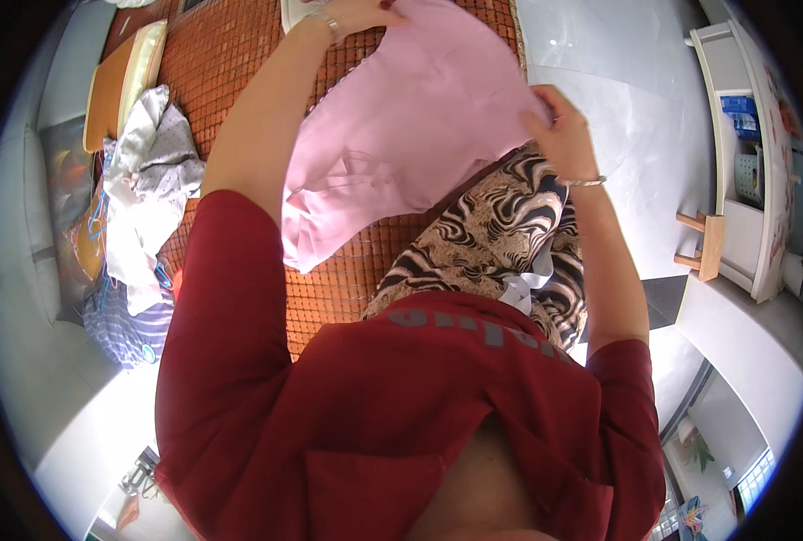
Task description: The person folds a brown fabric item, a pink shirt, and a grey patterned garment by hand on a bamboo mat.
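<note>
A pink fabric garment (422, 115) is spread over a brown mat of small linked tiles (334, 284). Its upper part looks fairly smooth, while folds bunch up at its lower left end. My left hand (364, 15), partly cut off by the top of the picture, grips the garment's far left edge. On the other side, my right hand (564, 132) pinches the right edge between thumb and fingers, just above my patterned trouser leg (489, 216). Each wrist wears a bracelet.
To the left lie a heap of white and grey clothes (144, 182), several hangers (97, 216) and a striped blue cloth (128, 331). A wood-sided cushion or box (121, 88) stands behind them. On the right are a white shelf unit (739, 155) and a small wooden stool (706, 247).
</note>
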Demonstrator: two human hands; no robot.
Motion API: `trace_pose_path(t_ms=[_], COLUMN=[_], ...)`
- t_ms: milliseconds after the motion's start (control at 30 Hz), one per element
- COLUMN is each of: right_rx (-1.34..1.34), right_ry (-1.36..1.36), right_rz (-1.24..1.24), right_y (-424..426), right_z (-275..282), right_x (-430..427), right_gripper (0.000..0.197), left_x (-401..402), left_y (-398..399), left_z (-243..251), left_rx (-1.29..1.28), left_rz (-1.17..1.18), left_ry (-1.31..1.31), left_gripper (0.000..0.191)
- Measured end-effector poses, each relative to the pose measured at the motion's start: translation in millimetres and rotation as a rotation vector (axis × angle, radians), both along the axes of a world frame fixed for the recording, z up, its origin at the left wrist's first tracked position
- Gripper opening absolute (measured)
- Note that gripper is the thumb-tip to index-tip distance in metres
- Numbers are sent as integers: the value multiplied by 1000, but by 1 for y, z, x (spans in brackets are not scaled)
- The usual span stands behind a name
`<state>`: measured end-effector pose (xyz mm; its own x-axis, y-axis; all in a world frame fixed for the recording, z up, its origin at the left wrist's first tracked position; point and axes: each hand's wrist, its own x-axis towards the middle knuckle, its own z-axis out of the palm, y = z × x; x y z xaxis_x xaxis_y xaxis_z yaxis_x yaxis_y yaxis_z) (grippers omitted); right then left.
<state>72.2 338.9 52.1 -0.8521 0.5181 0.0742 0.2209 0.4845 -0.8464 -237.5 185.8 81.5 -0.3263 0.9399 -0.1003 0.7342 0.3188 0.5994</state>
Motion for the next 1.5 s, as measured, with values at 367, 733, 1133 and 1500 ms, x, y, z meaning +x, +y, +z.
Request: trace_pose_path(t_ms=[367,733,1133,1500], right_rx=[409,513,555,508], right_ry=[-161,-55,-314,-396], right_rz=[527,816,772,809], right_y=[-146,-160,-156,-151], right_z=[-51,-47,-61,-55], right_x=[-5,6,-7,-9], right_gripper=[32,23,64,79], left_x=[18,9,140,110], left_y=[-137,-145,-128,-311], left_z=[-92,-108,-129,-79], left_rx=[-128,-71,-81,-436], left_rz=[547,496,399,690], left_ry=[-956,-702,661,315], left_gripper=[20,29,58,86])
